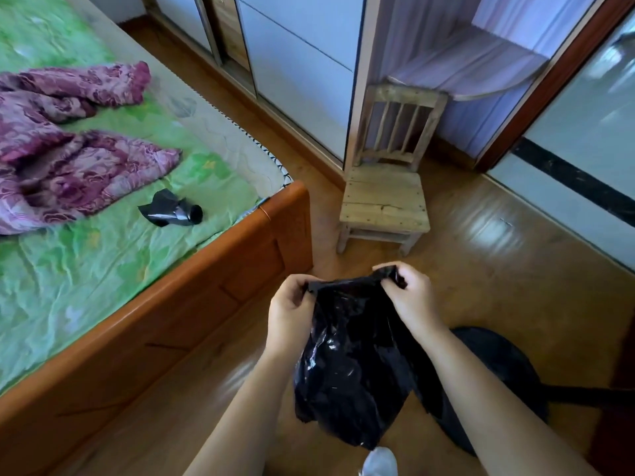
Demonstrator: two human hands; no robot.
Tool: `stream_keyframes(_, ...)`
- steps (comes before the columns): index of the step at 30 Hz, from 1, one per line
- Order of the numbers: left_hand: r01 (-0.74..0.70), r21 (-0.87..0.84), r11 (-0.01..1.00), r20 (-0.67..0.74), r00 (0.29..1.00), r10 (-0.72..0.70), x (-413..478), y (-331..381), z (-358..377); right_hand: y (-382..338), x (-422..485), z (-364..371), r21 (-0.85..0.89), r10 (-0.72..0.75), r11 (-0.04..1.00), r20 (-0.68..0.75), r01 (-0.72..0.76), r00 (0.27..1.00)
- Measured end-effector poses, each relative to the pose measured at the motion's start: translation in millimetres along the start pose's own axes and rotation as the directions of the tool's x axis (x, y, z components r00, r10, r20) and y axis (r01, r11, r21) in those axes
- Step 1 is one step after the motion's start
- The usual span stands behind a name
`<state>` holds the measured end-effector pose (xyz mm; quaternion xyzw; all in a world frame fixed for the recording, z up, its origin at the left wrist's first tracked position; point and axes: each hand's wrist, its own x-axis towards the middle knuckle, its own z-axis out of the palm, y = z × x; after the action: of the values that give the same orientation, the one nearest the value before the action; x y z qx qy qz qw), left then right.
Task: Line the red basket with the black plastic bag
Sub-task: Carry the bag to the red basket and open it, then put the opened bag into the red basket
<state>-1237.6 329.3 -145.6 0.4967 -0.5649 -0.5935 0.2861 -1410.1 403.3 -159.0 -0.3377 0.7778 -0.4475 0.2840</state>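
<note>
Bed (pixel 154 338) with green sheet and purple quilt (pixel 68 149) fills the left side; small wooden chair (pixel 385 197) stands on the floor beyond its corner. Black plastic bag (pixel 354 355) hangs above the floor, top edge pinched by left hand (pixel 292 304) and right hand (pixel 412 297). Small black bag roll (pixel 175 211) lies on the sheet.

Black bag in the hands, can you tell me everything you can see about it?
The black bag is thin, shiny plastic, all crinkled, with little bright glints on it. It hangs limp in the air above the wooden floor, and its mouth does not look opened yet. The left hand pinches one end of the top edge and the right hand pinches the other, pulling that edge tight between them. The bottom end dangles down between the two forearms.
</note>
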Motion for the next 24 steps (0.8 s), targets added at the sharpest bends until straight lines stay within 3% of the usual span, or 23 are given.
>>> stream_keyframes(5, -0.083, -0.027, 0.996, -0.002, 0.997, 0.083, 65, -49, 9, 46, 45, 34, -0.004, -0.066, 0.998, -0.054, 0.066, 0.996)
stream_keyframes(10, -0.24, -0.026, 0.97, 0.02, 0.97, 0.241, 120, -102, 20, 93, 80, 66, 0.0, -0.222, 0.975, -0.112, 0.223, 0.969)
stream_keyframes(18, -0.269, -0.101, 0.958, 0.057, 0.959, 0.276, 192, -221, 61, 195, 124, 117, 0.082, -0.369, 0.92, -0.152, 0.384, 0.917)
stream_keyframes(24, -0.416, -0.162, 0.895, -0.009, 0.907, 0.42, 218, -221, 67, 206, 150, 125, 0.194, -0.417, 0.851, -0.317, 0.489, 0.852)
